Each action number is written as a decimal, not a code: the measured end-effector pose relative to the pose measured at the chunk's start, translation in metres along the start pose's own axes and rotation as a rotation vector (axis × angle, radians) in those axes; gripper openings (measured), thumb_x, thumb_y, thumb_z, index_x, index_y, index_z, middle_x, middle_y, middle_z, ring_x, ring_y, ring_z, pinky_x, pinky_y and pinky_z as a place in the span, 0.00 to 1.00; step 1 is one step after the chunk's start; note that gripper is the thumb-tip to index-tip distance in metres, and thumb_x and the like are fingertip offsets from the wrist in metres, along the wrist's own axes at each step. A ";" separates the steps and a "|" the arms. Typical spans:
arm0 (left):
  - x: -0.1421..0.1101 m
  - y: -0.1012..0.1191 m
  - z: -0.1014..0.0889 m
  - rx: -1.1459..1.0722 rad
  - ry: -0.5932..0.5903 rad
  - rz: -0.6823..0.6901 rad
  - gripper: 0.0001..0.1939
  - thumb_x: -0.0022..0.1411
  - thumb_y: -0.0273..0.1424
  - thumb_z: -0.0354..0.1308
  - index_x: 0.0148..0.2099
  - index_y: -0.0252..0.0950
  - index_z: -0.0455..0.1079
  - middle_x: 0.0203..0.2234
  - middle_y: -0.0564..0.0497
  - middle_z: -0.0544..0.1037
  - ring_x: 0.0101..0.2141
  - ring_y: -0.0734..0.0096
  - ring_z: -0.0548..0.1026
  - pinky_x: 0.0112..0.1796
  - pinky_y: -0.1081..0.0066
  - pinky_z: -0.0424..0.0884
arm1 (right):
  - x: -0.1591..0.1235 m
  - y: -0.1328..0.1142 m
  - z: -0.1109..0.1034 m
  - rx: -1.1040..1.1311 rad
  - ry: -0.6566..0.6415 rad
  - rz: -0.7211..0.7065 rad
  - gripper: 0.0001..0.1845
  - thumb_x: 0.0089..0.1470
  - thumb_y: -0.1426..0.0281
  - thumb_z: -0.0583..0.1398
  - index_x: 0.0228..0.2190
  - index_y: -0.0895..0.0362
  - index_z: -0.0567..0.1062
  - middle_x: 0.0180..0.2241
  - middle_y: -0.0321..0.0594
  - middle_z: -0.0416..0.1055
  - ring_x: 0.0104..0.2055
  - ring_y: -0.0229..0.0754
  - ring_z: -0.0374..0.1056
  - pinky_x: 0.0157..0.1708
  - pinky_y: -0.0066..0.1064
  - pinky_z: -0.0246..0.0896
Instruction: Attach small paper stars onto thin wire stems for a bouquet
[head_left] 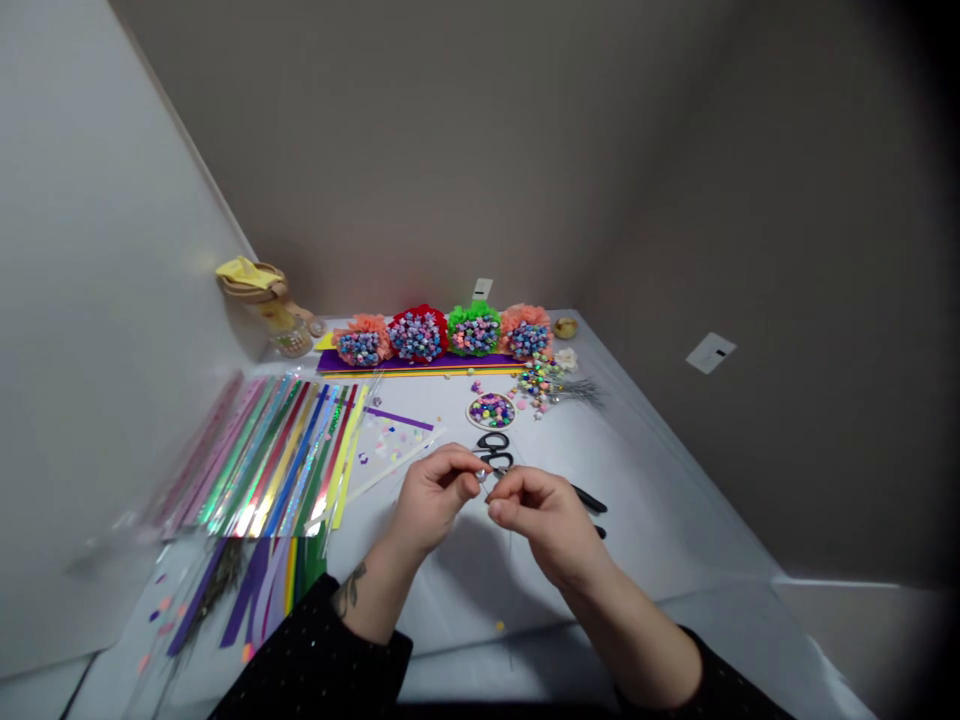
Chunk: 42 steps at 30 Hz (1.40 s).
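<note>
My left hand (433, 497) and my right hand (541, 516) meet over the white table (675, 520), fingertips pinched together on one tiny pale piece (484, 477) between them. It is too small to name. A thin wire seems to hang down from my right hand. Black scissors (495, 449) lie flat just beyond my fingers, partly hidden by my right hand. A small round dish of coloured paper stars (491, 410) sits behind the scissors.
Long shiny paper strips (277, 460) fan out at the left. Several bunches of stars in crepe paper (442, 333) line the back edge on purple sheets. Loose stars and wire stems (555, 385) lie at right. A jar (289, 335) stands in the back-left corner. Walls close in on both sides.
</note>
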<state>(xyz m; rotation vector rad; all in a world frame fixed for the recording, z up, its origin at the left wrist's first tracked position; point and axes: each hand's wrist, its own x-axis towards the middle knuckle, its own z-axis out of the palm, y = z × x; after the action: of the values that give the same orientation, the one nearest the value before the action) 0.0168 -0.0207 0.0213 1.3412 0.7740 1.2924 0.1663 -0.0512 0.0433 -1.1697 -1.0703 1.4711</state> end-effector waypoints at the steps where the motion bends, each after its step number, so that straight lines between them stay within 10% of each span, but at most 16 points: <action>1: 0.000 0.000 0.000 0.003 0.001 0.002 0.16 0.52 0.44 0.62 0.32 0.34 0.75 0.24 0.50 0.72 0.26 0.74 0.68 0.28 0.73 0.64 | 0.000 0.000 0.000 -0.031 0.004 -0.022 0.03 0.38 0.71 0.65 0.20 0.58 0.74 0.17 0.31 0.64 0.20 0.32 0.55 0.21 0.26 0.50; 12: -0.001 -0.006 0.001 0.042 0.004 -0.033 0.18 0.52 0.46 0.61 0.30 0.34 0.74 0.23 0.50 0.72 0.26 0.73 0.67 0.29 0.73 0.63 | -0.012 -0.003 0.007 -0.549 0.198 -0.526 0.06 0.46 0.77 0.60 0.21 0.58 0.75 0.18 0.32 0.62 0.20 0.33 0.59 0.21 0.25 0.52; 33: 0.001 -0.007 0.005 -0.359 0.027 -0.309 0.15 0.48 0.39 0.67 0.36 0.34 0.78 0.25 0.49 0.74 0.25 0.77 0.67 0.28 0.75 0.62 | 0.001 0.015 0.006 -0.373 0.187 -0.342 0.07 0.48 0.72 0.60 0.20 0.57 0.72 0.19 0.32 0.61 0.22 0.34 0.59 0.24 0.27 0.55; 42: 0.001 -0.019 0.005 -0.360 0.069 -0.310 0.13 0.43 0.36 0.70 0.31 0.34 0.78 0.20 0.52 0.73 0.21 0.80 0.66 0.25 0.77 0.62 | -0.010 0.011 0.014 -0.707 0.309 -0.752 0.08 0.50 0.80 0.56 0.25 0.58 0.72 0.19 0.33 0.61 0.22 0.34 0.58 0.24 0.27 0.52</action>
<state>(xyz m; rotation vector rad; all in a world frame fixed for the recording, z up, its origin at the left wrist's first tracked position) 0.0263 -0.0168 0.0040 0.8563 0.7227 1.1670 0.1524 -0.0644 0.0365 -1.1977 -1.6261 0.3101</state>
